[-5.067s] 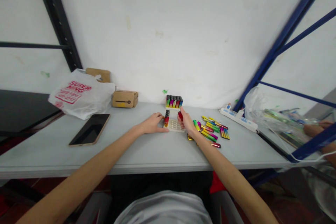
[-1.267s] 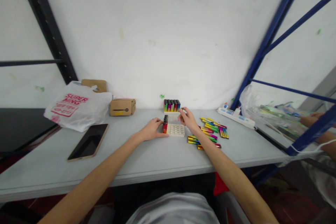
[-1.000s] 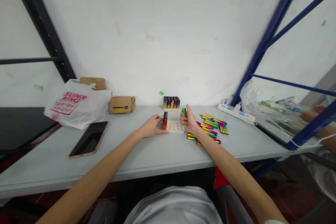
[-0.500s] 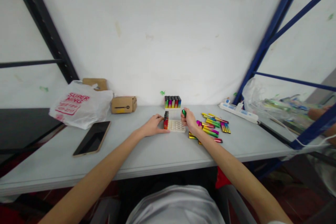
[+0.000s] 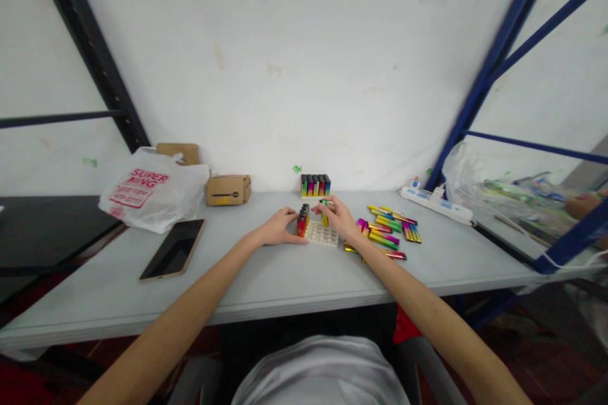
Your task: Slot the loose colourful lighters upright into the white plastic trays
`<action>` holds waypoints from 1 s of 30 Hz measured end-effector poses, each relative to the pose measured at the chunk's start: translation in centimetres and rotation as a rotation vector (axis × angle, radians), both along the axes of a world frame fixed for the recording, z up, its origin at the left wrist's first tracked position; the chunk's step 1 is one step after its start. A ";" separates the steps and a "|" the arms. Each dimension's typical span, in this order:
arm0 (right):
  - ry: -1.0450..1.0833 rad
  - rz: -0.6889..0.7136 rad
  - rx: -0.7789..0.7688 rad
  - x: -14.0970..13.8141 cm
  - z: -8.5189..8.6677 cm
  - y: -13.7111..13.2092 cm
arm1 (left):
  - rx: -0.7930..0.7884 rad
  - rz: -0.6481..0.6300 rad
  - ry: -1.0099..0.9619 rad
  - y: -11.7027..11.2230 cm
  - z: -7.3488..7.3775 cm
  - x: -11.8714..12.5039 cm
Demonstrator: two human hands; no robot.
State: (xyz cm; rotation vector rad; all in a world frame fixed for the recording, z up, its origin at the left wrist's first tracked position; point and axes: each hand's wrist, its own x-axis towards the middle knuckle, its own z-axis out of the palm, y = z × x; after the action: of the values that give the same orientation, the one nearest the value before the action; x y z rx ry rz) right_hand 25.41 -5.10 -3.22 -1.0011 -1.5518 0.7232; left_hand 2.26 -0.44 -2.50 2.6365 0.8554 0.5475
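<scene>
A grey table was seen stretched across the view, set hard against a plain white wall. It was flanked by a black rack post on the left and a blue rack frame on the right.

At the left, a plastic bag with red print was slumped near the wall, with a cardboard box just beside it and a phone laid face up nearer the table edge. A full tray of lighters was parked against the wall at the middle. To the right, a power strip was laid near the blue frame. A clear bag was heaped beyond it, and another person's hand was glimpsed at the far right. A pile of loose lighters was spread just right of the work. Nothing was set between the hands and the tray.

The white tray was placed at the table's middle, with a few standing lighters slotted along its left side. The left hand was laid loosely against that left edge, fingers half curled, nothing gripped. A yellow-green lighter was pinched upright in the right hand, over the tray's far part, just right of the standing ones. Whether its foot was seated in a hole could not be told.
</scene>
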 end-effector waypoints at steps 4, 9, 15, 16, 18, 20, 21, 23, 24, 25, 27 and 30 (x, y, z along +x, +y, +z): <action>0.005 -0.016 0.071 -1.0 0.1 -0.1 | -0.006 0.001 -0.002 -0.1 -0.1 0.0; -0.109 -0.079 0.102 -1.3 -0.8 1.2 | -0.008 -0.006 -0.002 -0.1 -0.3 0.1; -0.121 -0.155 0.149 -1.0 -0.8 2.1 | 0.006 0.000 0.004 -0.2 -0.3 0.1; -0.149 -0.172 0.168 -1.0 -0.6 2.0 | 0.008 0.001 0.007 -0.2 -0.3 0.1; -0.202 -0.200 0.180 -1.2 -0.2 1.7 | 0.008 0.007 0.016 -0.3 -0.2 0.1; -0.243 -0.220 0.168 -1.3 0.1 1.3 | 0.007 0.010 0.024 -0.3 -0.1 0.1; -0.262 -0.226 0.166 -1.3 0.2 1.2 | 0.008 0.009 0.026 -0.3 -0.1 0.1; -0.302 -0.233 0.183 -1.2 0.2 1.2 | 0.012 0.004 0.020 -0.3 -0.1 0.2; -0.324 -0.230 0.196 -1.1 0.2 1.3 | 0.013 0.002 0.018 -0.3 -0.1 0.2; -0.349 -0.220 0.208 -0.9 0.1 1.4 | 0.014 0.000 0.018 -0.2 -0.1 0.2; -0.406 -0.188 0.219 -0.4 0.1 1.6 | 0.016 -0.003 0.022 -0.2 -0.2 0.2; -0.501 -0.149 0.210 0.3 0.3 1.8 | 0.020 -0.005 0.030 -0.2 -0.2 0.2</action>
State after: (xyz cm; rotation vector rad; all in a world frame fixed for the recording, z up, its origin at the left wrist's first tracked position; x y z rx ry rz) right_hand 25.75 -3.31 -2.92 -1.1800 -1.9084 0.2009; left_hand 2.48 -0.61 -2.70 2.6706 0.8571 0.5187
